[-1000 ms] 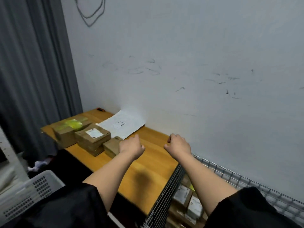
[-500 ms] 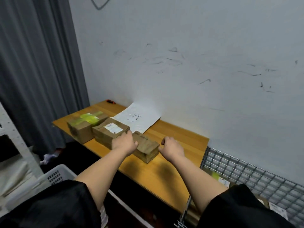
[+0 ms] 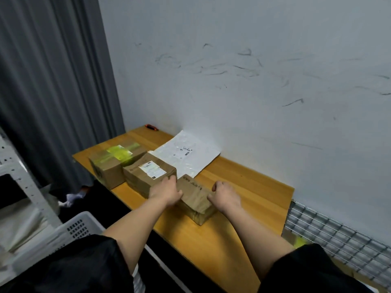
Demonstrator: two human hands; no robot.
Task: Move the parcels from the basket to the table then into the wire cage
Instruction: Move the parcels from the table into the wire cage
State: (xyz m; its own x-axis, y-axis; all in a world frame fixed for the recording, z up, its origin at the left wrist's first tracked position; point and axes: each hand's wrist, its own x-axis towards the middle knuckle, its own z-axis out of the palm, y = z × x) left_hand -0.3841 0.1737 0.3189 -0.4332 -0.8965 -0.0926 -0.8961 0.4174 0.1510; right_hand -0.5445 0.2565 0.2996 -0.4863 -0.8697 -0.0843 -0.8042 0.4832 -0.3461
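The small brown parcel [image 3: 195,197] lies flat on the table [image 3: 249,187], near its front edge, clasped from both sides. The left hand [image 3: 166,192] presses against its left end, with the fingers lapping onto the neighbouring labelled box [image 3: 149,173]. The right hand [image 3: 225,194] is curled against its right end. Together they form a closed two-handed grip on the parcel; whether it has left the table surface I cannot tell.

The parcel is low and oblong, wrapped in plain kraft paper or card, with dark handwriting along its top and glossy tape on the near corner. It looks light and stiff enough to carry squarely between two palms.

Just left of it, touching or nearly so, the labelled box bears a white address label. Beyond that stands a box with yellow-green tape [image 3: 115,160]. Behind them a white flat mailer [image 3: 186,154] lies against the wall.

By my reading the task is well under way. Four parcels are on the table, and at least one with yellow-green tape already shows inside the wire cage [image 3: 330,231] at the right. The white basket [image 3: 80,226], lower left, shows only its rim, so what remains in it is hidden. Every parcel on the table has yet to go into the cage, this one likely next.
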